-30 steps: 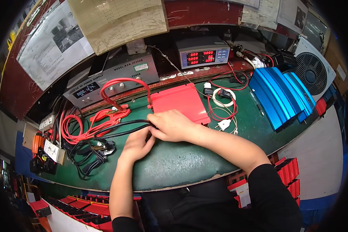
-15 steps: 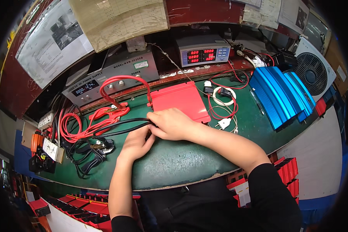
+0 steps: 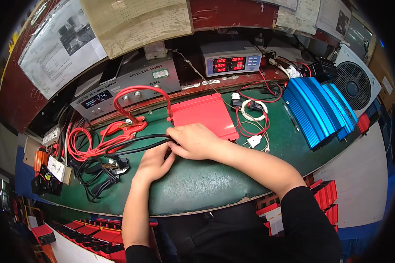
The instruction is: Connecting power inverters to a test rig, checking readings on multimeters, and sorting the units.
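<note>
A flat red metal case [image 3: 205, 115] lies at the middle of the green bench. My right hand [image 3: 195, 141] is closed at its near left corner, fingers curled over the end of a black cable [image 3: 138, 142]. Just below and to the left, my left hand [image 3: 153, 163] is closed at the same cable, its fingertips partly hidden under the right hand. The cable's end and its contact with the case are hidden by my fingers. A thick red cable [image 3: 141, 89] arches from the case's far left corner to red clamps [image 3: 126, 126] on the bench.
A grey power supply [image 3: 127, 87] and a meter with red digits [image 3: 231, 60] stand at the back. Right of the case lie a white plug [image 3: 253, 140] and coiled wires; farther right, blue finned housings [image 3: 314, 111] and a fan [image 3: 357, 81]. Black clamps [image 3: 115, 166] lie left.
</note>
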Tool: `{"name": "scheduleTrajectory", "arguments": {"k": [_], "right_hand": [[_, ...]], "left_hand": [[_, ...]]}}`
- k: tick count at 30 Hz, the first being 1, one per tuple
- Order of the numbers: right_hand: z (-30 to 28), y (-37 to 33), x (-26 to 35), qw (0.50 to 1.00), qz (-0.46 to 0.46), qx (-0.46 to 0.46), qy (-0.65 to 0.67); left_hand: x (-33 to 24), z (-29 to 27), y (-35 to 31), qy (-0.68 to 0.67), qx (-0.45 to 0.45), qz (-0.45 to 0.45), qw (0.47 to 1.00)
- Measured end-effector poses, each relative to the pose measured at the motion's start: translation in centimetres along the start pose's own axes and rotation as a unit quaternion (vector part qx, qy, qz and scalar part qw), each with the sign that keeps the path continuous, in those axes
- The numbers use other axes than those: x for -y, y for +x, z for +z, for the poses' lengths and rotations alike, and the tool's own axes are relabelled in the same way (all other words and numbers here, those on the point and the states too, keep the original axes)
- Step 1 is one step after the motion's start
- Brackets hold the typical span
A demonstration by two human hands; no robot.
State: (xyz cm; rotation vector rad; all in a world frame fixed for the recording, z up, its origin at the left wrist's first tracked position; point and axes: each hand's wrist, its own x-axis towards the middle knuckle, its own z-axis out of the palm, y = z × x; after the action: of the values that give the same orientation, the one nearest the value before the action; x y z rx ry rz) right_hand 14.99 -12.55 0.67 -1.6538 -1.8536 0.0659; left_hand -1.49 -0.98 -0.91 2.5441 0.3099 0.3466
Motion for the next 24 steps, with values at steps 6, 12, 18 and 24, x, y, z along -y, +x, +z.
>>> {"name": "scheduleTrajectory", "arguments": {"k": [6, 12, 18, 24], "right_hand": [[0.09, 0.01, -0.08, 1.0, 0.0, 0.003, 0.001], [0.07, -0.04, -0.1, 1.0, 0.002, 0.003, -0.003], [0.11, 0.01, -0.05, 1.0, 0.001, 0.0, 0.001], [0.15, -0.01, -0.09, 1.0, 0.006, 0.002, -0.002]], "left_hand": [[-0.1, -0.03, -0.03, 0.005, 0.002, -0.006, 1.0], [-0.11, -0.03, 0.03, 0.002, 0.001, -0.001, 1.0], [-0.12, -0.05, -0.04, 0.001, 0.001, 0.002, 1.0], [-0.19, -0.09, -0.07, 0.005, 0.004, 0.001, 1.0]]}}
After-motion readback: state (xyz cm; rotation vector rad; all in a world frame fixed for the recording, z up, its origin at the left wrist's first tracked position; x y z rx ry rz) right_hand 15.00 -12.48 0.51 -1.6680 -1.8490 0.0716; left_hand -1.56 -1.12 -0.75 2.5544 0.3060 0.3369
